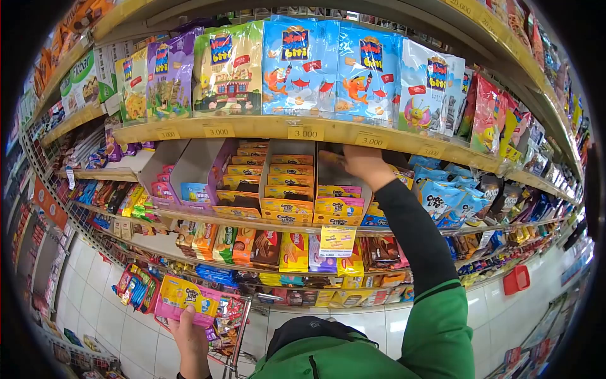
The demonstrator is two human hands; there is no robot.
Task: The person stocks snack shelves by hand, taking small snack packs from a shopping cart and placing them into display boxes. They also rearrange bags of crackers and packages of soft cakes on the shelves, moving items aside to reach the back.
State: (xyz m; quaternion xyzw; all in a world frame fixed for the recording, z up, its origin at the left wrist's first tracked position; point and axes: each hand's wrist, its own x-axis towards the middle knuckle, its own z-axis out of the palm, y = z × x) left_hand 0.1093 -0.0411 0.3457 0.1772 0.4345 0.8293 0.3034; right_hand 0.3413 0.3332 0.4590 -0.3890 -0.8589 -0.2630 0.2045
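1. While the left hand [189,338] grips a pink and yellow snack box [184,297] from below, that box is held low in the aisle, well below the yellow price-tag shelf edge [303,131] and just left of a wire shopping cart [235,328].
2. Fingers of the left hand are closed around the box's lower edge.
3. Right hand [365,165] is raised just under the same shelf edge, its fingers curled down into an open cardboard display tray [338,196]; what they close on cannot be seen.
4. That tray holds yellow and pink boxes like the held one and stands directly below the shelf edge, at the right end of a row of similar trays [287,183] filled with orange boxes.
5. A black sleeve with a green jacket [435,328] runs down from the right hand.
6. Above the shelf edge stand large blue snack bags [300,63], with purple and green ones to their left.
7. A yellow price card [336,240] hangs two levels below the shelf edge, under the tray.
8. White floor tiles [95,303] lie far below, to the left.
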